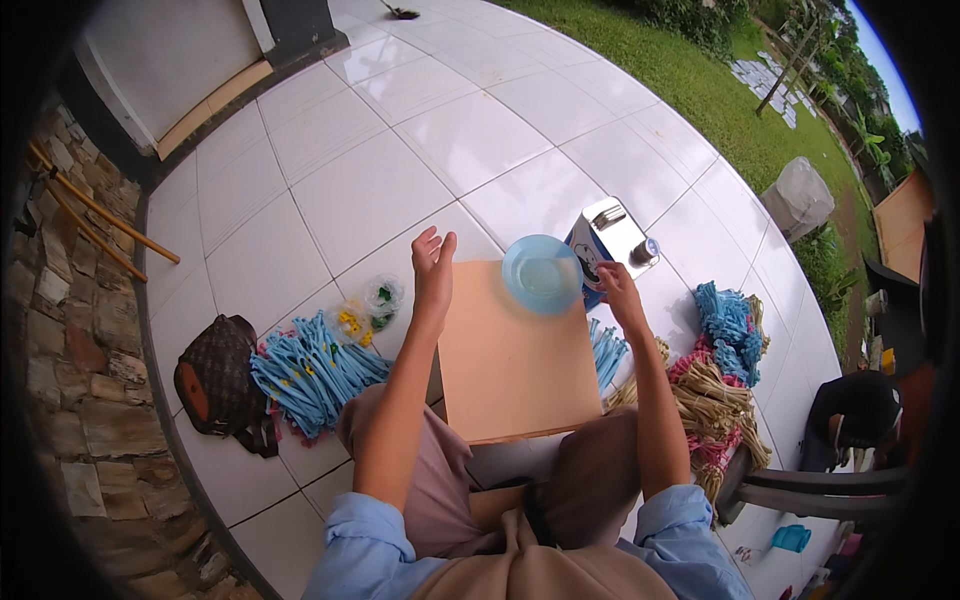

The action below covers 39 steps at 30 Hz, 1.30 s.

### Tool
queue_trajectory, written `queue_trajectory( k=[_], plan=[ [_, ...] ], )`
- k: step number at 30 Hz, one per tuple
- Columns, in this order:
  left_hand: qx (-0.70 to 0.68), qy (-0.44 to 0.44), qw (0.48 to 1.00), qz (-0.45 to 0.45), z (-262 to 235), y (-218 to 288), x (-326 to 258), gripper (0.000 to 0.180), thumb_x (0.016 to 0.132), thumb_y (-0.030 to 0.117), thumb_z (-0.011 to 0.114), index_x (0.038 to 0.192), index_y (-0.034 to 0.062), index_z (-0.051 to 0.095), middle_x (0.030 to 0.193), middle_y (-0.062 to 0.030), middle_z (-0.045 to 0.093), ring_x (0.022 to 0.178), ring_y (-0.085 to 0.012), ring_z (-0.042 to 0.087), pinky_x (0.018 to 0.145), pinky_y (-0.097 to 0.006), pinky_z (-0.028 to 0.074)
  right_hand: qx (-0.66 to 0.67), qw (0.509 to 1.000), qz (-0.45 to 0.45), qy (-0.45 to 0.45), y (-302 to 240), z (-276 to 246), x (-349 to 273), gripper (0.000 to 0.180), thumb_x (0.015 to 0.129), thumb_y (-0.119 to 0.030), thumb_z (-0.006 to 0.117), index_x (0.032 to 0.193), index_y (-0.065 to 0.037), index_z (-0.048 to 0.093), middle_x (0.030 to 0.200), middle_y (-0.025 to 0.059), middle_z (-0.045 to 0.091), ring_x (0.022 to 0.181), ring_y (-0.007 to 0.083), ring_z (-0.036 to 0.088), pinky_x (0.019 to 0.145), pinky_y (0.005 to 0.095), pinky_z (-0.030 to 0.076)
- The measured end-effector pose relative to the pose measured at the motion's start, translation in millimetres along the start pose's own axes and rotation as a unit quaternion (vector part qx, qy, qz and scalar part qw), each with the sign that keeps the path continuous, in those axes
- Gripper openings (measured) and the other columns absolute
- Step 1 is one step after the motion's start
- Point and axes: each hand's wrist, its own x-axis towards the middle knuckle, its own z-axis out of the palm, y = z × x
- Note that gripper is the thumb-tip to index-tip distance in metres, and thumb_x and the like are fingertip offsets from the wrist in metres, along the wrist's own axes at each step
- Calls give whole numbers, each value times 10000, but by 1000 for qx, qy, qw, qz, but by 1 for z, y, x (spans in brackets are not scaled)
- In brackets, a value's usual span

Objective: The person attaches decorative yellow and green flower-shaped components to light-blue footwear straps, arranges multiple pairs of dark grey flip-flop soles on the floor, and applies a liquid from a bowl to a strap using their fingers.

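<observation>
My left hand (433, 268) is raised over the far left corner of a tan board (515, 370), fingers spread and holding nothing. The board lies flat in front of my lap. A translucent light-blue plate (542, 275) covers its far right corner. Just right of the plate is my right hand (620, 292), its fingers loosely bent with nothing visible in them. Beyond that hand stands a blue and white box (585, 250) with a shiny silver top, on which lie a fork-like metal piece (608, 215) and a small dark-and-silver jar (645, 250).
Left of the board are light-blue bundled strips (315, 370), clear cups (383, 293) of small yellow and green pieces, and a brown bag (225, 385). On the right lie blue bundles (730, 330) and beige ones (710, 395). A dark wooden bar (820, 490) sits at lower right.
</observation>
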Motion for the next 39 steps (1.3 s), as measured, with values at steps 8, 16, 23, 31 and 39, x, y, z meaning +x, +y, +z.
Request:
queue_trajectory(
  k=[8,16,23,31,39],
  plan=[
    [306,103,945,56,-22,-64,-79,755,726,355,676,1268,21,271,1206,-273,348,1119,-374,378,939,-433,325,-242,969,-38,-30,9,20,-32,589,815,-270,587,1234,29,303,1138,316,420,1038,461,463,881,447,401],
    [153,-110,979,-84,-55,-93,-127,831,659,343,750,1284,14,311,1145,-161,538,1042,-260,540,863,-346,432,-190,956,221,31,10,20,-131,736,751,-492,596,1262,-8,380,1094,251,554,1020,388,536,855,427,418],
    [76,-99,988,-91,-57,-96,-134,657,701,258,733,1220,3,419,1125,-126,554,1012,-209,546,847,-301,429,-102,977,186,-3,8,23,-152,701,748,-495,609,1260,-59,411,1050,231,586,973,343,581,825,380,448],
    [37,-125,989,-64,-38,-94,-93,614,711,298,717,1197,24,461,1111,-115,567,1011,-208,550,843,-297,425,-118,986,113,25,20,32,-113,667,752,-479,604,1212,-22,449,1052,226,584,965,348,580,828,377,444],
    [140,-119,981,-67,-53,-99,-71,809,681,348,740,1293,30,316,1175,-160,502,1089,-254,499,890,-340,403,-149,979,136,-30,17,41,-98,794,761,-549,562,1274,12,333,1031,242,583,955,347,582,826,365,448]
  ],
)
